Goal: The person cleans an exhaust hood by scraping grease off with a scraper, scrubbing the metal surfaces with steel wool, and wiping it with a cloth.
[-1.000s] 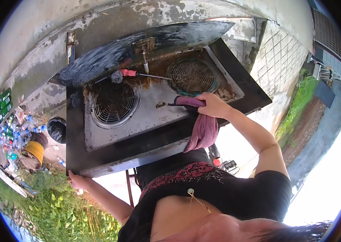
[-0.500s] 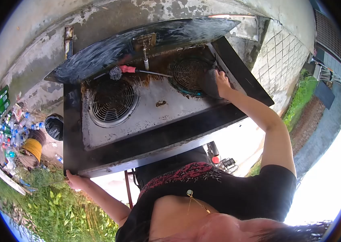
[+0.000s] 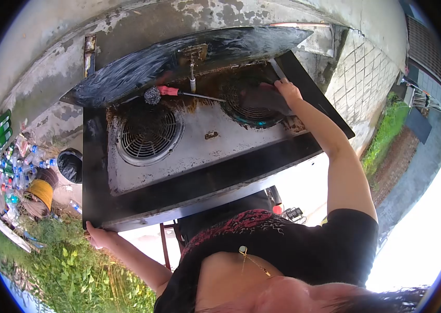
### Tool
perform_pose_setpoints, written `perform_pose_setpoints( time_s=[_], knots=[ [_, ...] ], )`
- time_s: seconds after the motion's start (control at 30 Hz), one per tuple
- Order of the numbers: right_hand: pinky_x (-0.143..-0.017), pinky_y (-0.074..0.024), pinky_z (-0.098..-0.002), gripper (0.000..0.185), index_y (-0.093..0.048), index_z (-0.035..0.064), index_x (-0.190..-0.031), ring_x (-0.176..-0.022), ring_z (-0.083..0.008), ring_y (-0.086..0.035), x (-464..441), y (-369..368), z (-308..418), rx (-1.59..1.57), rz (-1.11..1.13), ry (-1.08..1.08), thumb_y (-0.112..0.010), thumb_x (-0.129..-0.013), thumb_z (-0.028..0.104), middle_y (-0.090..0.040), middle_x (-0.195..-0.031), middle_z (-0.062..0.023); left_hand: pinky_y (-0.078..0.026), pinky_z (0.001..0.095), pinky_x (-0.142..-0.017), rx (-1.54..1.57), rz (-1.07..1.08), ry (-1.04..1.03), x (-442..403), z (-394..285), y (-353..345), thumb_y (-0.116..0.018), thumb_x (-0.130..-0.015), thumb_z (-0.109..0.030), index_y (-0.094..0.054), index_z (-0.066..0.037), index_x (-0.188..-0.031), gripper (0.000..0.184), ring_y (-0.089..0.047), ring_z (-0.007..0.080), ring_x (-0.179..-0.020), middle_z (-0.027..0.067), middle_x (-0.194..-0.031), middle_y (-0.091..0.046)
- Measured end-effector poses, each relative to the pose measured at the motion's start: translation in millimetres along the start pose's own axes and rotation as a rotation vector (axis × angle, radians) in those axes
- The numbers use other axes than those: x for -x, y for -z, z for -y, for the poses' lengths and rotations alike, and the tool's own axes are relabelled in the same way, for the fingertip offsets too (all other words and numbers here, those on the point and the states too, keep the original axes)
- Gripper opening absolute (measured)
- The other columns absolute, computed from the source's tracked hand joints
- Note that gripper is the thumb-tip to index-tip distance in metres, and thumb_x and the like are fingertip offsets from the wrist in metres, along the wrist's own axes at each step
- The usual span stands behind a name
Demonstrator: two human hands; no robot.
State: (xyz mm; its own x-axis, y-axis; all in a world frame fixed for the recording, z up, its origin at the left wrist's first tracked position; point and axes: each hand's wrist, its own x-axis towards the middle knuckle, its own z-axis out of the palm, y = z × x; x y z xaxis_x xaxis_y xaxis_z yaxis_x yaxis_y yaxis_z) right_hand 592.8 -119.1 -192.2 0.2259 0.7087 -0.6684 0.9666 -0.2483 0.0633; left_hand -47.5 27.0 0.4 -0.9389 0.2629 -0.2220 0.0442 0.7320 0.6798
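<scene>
A grimy range hood with a black frame lies in front of me, its two round fan grilles showing. My right hand is closed on a dark grey pad, blurred by motion, over the right grille. Most of that grille's right side is hidden by the pad. My left hand grips the hood's near left corner, fingers partly out of sight. Between the grilles, a screwdriver with a red handle rests near a steel wool ball. The left grille is brown with grease.
Behind the hood a smeared dark glass panel stands tilted against the peeling wall. A black bucket, a yellow container and a heap of plastic bottles lie on the left, with green plants below.
My right hand has shifted slightly up with the dark pad, which now lies further left over the right grille. My left hand stays at the corner.
</scene>
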Motion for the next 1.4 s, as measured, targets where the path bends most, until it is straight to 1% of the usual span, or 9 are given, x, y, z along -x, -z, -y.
perform_pose_setpoints(
  time_s=[0.07, 0.2, 0.3, 0.4, 0.6, 0.67, 0.93, 1.2, 1.4],
  knots=[
    [-0.077, -0.0498, -0.0436, 0.026, -0.049, 0.0093, -0.101, -0.094, -0.0366, -0.058, -16, 15, -3, -0.075, 0.050, -0.350, -0.056, -0.082, 0.026, -0.055, -0.100, -0.0156, -0.056, 0.0357, -0.073, 0.074, 0.024, 0.000, -2, 2, -1, -0.066, -0.075, -0.010, -0.054, 0.009, -0.091, 0.027, -0.061, 0.0275, -0.080, 0.0195, -0.097, -0.060],
    [-0.080, -0.0482, -0.0363, 0.041, -0.054, 0.0088, -0.115, -0.092, -0.0277, -0.061, -8, 42, -24, -0.721, -0.021, -0.390, -0.052, -0.088, 0.039, -0.058, -0.111, -0.0186, -0.056, 0.0351, -0.073, 0.097, 0.030, -0.015, -20, 14, 5, -0.065, -0.075, -0.009, -0.055, 0.010, -0.090, 0.026, -0.061, 0.0272, -0.081, 0.0196, -0.097, -0.060],
    [-0.084, -0.0460, -0.0334, 0.053, -0.049, 0.0065, -0.124, -0.095, -0.0220, -0.059, 28, 131, 25, -1.467, 0.226, -0.604, -0.050, -0.089, 0.046, -0.059, -0.110, -0.0133, -0.056, 0.0352, -0.074, 0.074, 0.009, 0.025, 7, -4, -3, -0.064, -0.076, -0.009, -0.054, 0.012, -0.091, 0.028, -0.061, 0.0278, -0.082, 0.0208, -0.098, -0.059],
    [-0.089, -0.0436, -0.0311, 0.055, -0.044, 0.0088, -0.130, -0.107, -0.0173, -0.053, 49, 174, 54, -1.614, 0.391, -0.487, -0.048, -0.090, 0.045, -0.052, -0.122, -0.0092, -0.053, 0.0343, -0.063, 0.079, 0.003, 0.000, 3, 1, -2, -0.065, -0.076, -0.015, -0.058, 0.013, -0.091, 0.032, -0.061, 0.0259, -0.075, 0.0194, -0.094, -0.061],
    [-0.089, -0.0433, -0.0391, 0.069, -0.041, 0.0202, -0.133, -0.100, -0.0316, -0.052, 78, 171, 132, -0.392, 0.437, 0.287, -0.063, -0.074, 0.049, -0.046, -0.108, -0.0164, -0.053, 0.0335, -0.062, 0.147, 0.055, -0.018, -3, 7, 1, -0.065, -0.075, -0.016, -0.059, 0.014, -0.090, 0.034, -0.061, 0.0250, -0.072, 0.0189, -0.090, -0.062],
    [-0.084, -0.0468, -0.0414, 0.060, -0.044, 0.0223, -0.130, -0.111, -0.0364, -0.042, 86, 115, 152, -0.098, 0.203, 0.578, -0.062, -0.076, 0.043, -0.042, -0.113, -0.0142, -0.053, 0.0338, -0.063, 0.154, 0.039, -0.030, -5, 9, 1, -0.065, -0.076, -0.014, -0.058, 0.013, -0.090, 0.032, -0.061, 0.0253, -0.072, 0.0187, -0.090, -0.062],
    [-0.072, -0.0524, -0.0391, 0.023, -0.053, 0.0108, -0.099, -0.105, -0.0328, -0.044, 7, 80, 194, -0.028, 0.138, 0.485, -0.056, -0.078, 0.019, -0.046, -0.108, -0.0087, -0.055, 0.0335, -0.063, 0.115, 0.002, -0.055, -1, 6, -2, -0.064, -0.076, -0.011, -0.054, 0.009, -0.094, 0.029, -0.061, 0.0256, -0.074, 0.0185, -0.092, -0.060],
    [-0.078, -0.0484, -0.0365, 0.038, -0.053, 0.0168, -0.103, -0.098, -0.0290, -0.044, 78, 110, 103, -0.170, 0.136, 0.899, -0.067, -0.068, 0.012, -0.046, -0.110, -0.0046, -0.056, 0.0313, -0.062, 0.088, 0.050, -0.039, 2, 6, 2, -0.061, -0.079, -0.011, -0.051, 0.006, -0.103, 0.031, -0.061, 0.0244, -0.078, 0.0169, -0.096, -0.059],
    [-0.074, -0.0521, -0.0360, 0.024, -0.051, 0.0147, -0.105, -0.100, -0.0303, -0.044, -5, 65, 181, -0.063, 0.073, 0.581, -0.057, -0.082, 0.018, -0.046, -0.102, -0.0083, -0.054, 0.0336, -0.065, 0.122, 0.011, -0.075, -1, 9, 2, -0.064, -0.077, -0.012, -0.055, 0.010, -0.090, 0.028, -0.061, 0.0251, -0.073, 0.0187, -0.091, -0.060]
  ],
)
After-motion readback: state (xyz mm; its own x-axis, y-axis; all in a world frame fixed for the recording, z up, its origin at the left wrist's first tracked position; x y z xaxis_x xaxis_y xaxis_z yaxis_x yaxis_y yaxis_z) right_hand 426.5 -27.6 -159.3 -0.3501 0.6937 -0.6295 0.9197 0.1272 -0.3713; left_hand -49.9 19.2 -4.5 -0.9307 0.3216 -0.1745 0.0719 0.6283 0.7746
